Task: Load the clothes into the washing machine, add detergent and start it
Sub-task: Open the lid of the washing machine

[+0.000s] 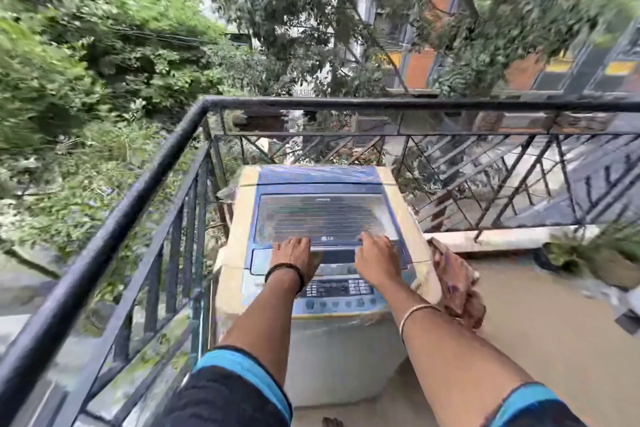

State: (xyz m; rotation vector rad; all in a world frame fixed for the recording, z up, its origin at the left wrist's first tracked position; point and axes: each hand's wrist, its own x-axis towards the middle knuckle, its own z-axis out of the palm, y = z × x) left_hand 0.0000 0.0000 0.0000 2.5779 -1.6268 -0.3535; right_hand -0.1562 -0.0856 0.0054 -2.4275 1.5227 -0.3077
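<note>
**Washing machine lid: both hands at the front lip, closed so far**

Washing machine (322, 253) is sitting in the balcony corner, tight against the black railing (145, 184) on its left side. We are reaching with both arms. Left hand (292, 253) is lying flat at the near-left edge of the lid (325, 218), fingers together and pointing forward, tips on the lid's front strip. Right hand (375, 258) is doing the same at the near-right, fingers slightly curled on the lip; we cannot tell if any fingertips are hooking under it. Nothing is being pinched. Control panel (337, 288) is sitting just below the wrists.

Handling, as we are judging it: lid looks like rigid clear plastic in a blue frame, light, probably hinged at the far side, maybe folding mid-way. Glossy, plastic film wrap showing on the cabinet, so likely slippery; best grip is the front lip at centre, lifting up and back evenly.

Clothes (457, 284), a reddish bundle, are hanging by the machine's right side near the right forearm. Soft, limp, light; we are taking them by the bunch. No detergent is showing.
</note>
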